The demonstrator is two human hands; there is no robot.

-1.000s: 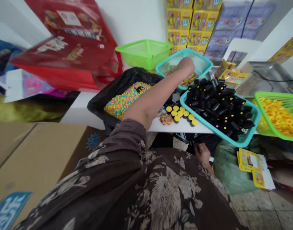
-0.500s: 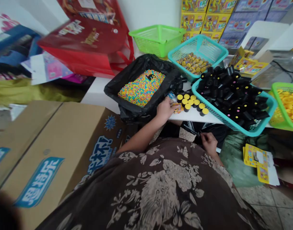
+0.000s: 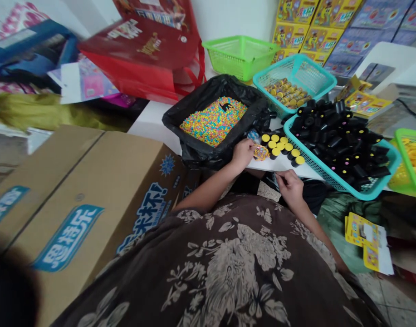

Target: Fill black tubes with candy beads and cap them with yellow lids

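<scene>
My left hand (image 3: 243,155) rests at the table's front edge, its fingertips pinched on a small yellow-and-orange printed label (image 3: 261,152). Right beside the label stand several black cylinders with yellow caps (image 3: 280,146), grouped upright on the white tabletop. My right hand (image 3: 290,185) is just below the table edge, over my lap. Its thumb and fingers are pressed together, and what they hold, if anything, is too small to make out. Behind my left hand, a container lined with a black bag (image 3: 175,116) holds many small coloured balls (image 3: 211,122).
A teal basket (image 3: 360,195) heaped with black cylinders (image 3: 340,136) stands on the right. Farther back are another teal basket (image 3: 320,75) with wrapped tubes and a green basket (image 3: 242,47). A large carton (image 3: 102,181) flanks me on the left; a red bag (image 3: 143,59) lies behind.
My right hand has risen from my lap toward the table edge, closer to my left hand. The label in my left fingers shows more fully. The whole view has shifted slightly.
</scene>
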